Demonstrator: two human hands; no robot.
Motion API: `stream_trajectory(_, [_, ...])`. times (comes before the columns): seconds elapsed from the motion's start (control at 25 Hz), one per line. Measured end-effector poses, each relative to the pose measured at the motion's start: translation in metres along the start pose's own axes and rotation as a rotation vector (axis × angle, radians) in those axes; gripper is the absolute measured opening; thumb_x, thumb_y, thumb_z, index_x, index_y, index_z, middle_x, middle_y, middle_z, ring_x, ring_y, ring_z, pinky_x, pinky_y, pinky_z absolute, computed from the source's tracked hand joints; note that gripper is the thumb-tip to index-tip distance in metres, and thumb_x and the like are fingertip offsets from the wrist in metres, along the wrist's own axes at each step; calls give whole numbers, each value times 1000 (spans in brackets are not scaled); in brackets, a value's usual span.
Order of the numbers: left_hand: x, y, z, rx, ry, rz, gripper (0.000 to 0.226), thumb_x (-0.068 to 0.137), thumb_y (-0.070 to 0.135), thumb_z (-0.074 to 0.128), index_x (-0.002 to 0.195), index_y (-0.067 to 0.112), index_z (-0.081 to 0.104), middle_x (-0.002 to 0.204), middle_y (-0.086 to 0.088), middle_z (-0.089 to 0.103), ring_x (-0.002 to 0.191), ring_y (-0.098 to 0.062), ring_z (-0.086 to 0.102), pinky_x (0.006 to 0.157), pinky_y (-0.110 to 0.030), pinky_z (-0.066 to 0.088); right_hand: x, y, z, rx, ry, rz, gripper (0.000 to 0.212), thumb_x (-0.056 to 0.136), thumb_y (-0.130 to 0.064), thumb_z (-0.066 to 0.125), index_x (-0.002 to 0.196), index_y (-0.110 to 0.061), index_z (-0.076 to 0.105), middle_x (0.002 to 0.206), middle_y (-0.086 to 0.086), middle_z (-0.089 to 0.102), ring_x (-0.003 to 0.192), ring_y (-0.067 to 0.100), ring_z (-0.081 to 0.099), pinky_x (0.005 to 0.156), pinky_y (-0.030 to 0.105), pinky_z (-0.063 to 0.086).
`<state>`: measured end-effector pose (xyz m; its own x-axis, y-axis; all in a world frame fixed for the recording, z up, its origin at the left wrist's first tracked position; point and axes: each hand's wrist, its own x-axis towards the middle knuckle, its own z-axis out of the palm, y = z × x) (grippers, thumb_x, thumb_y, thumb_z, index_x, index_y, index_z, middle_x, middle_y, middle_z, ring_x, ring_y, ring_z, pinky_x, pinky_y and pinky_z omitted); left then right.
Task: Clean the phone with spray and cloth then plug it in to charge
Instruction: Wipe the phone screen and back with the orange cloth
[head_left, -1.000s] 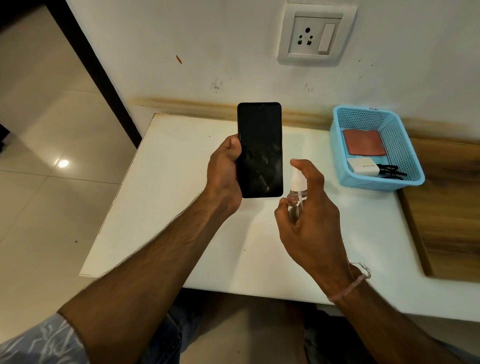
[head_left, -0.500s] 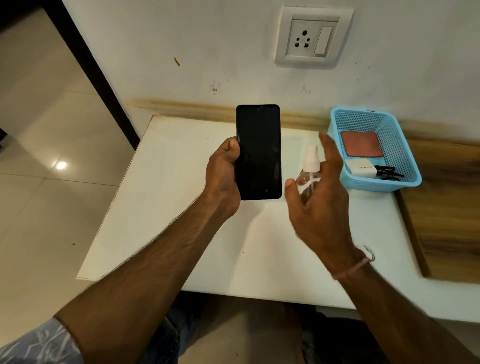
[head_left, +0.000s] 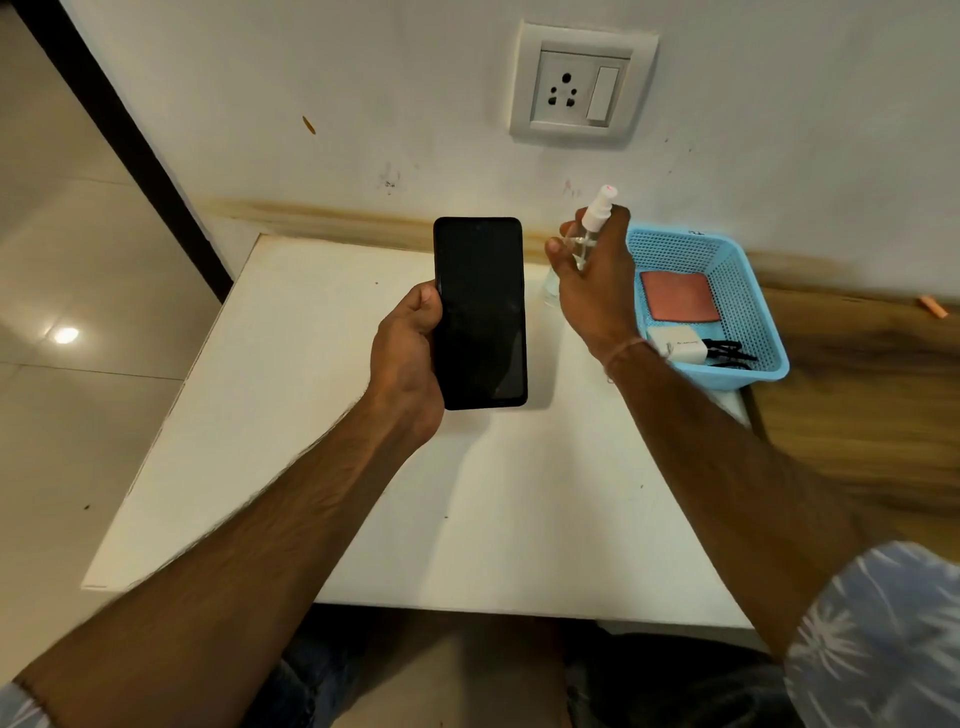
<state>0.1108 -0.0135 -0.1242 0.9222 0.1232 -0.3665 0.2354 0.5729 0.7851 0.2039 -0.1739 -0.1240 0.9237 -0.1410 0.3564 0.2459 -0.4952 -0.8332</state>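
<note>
Your left hand grips the phone; your right hand clasps the spray bottle.
The phone is probably light, stiff, slick and fragile: keep fingers wrapped round its side edges.

Holds a black phone upright, screen dark, in the left grip above the white counter, thumb on its left edge. Grasps a small clear spray bottle in the right grip, white nozzle tilted up and rightward, just beside a blue basket. Shows a reddish cloth, white charger and black cable lying in that basket, below a wall socket.
</note>
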Motion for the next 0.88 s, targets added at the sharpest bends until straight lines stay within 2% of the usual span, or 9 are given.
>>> stream_trajectory(0.16, [0, -1, 2, 29, 27, 9, 28, 107, 26, 39, 110, 16, 65, 111, -4, 72, 98, -24, 69, 71, -35, 58, -1, 20, 15, -114, -45, 1, 41, 90, -17, 64, 121, -5, 40, 99, -4, 50, 94, 9, 53, 83, 21, 43])
stream_trajectory(0.32, [-1, 0, 2, 33, 27, 15, 28, 107, 25, 38, 107, 17, 65, 109, -4, 72, 99, -25, 69, 71, -36, 58, -2, 28, 20, -126, -39, -6, 47, 89, -15, 66, 125, -6, 38, 110, 5, 54, 101, 17, 56, 91, 29, 48])
stream_trajectory(0.48, [-1, -1, 3, 46, 29, 20, 28, 107, 25, 39, 109, 17, 65, 112, -5, 72, 100, -26, 69, 72, -37, 58, -3, 28, 19, -145, -33, 6, 50, 89, -16, 66, 127, -6, 36, 114, 7, 54, 100, 11, 52, 92, 28, 46])
stream_trajectory(0.56, [0, -2, 4, 35, 13, 18, 27, 107, 26, 40, 107, 17, 65, 111, -5, 72, 99, -26, 70, 72, -37, 59, -6, 24, 13, -160, -60, 23, 52, 89, -21, 66, 129, -7, 35, 113, 3, 53, 101, 10, 50, 93, 29, 46])
stream_trajectory(0.68, [0, -3, 3, 19, -21, 32, 29, 106, 26, 41, 98, 19, 67, 101, -1, 75, 89, -21, 73, 67, -33, 59, -8, 18, -9, -33, -87, 48, 63, 87, -38, 66, 135, -15, 33, 131, 5, 50, 115, 14, 50, 95, 27, 44])
stream_trajectory(0.72, [0, -2, 3, 17, -33, 33, 29, 106, 26, 41, 96, 20, 67, 99, 0, 75, 87, -20, 73, 67, -33, 59, -6, 16, -23, 17, -48, 39, 59, 88, -44, 63, 133, -20, 35, 132, 5, 51, 116, 15, 52, 94, 26, 45])
stream_trajectory(0.8, [1, -3, 2, 13, -51, 38, 30, 106, 25, 41, 93, 20, 67, 97, 1, 75, 86, -20, 73, 67, -33, 59, 10, 18, -52, -18, 126, 8, 36, 90, -46, 55, 117, -23, 47, 117, 1, 60, 104, 15, 59, 85, 25, 49])
stream_trajectory(0.88, [1, -4, 1, 11, -55, 40, 32, 106, 23, 40, 90, 21, 68, 94, 2, 75, 84, -18, 73, 66, -32, 59, 38, 30, -82, -263, 212, 100, 23, 89, -38, 54, 97, -17, 58, 101, 3, 66, 96, 22, 62, 82, 29, 47])
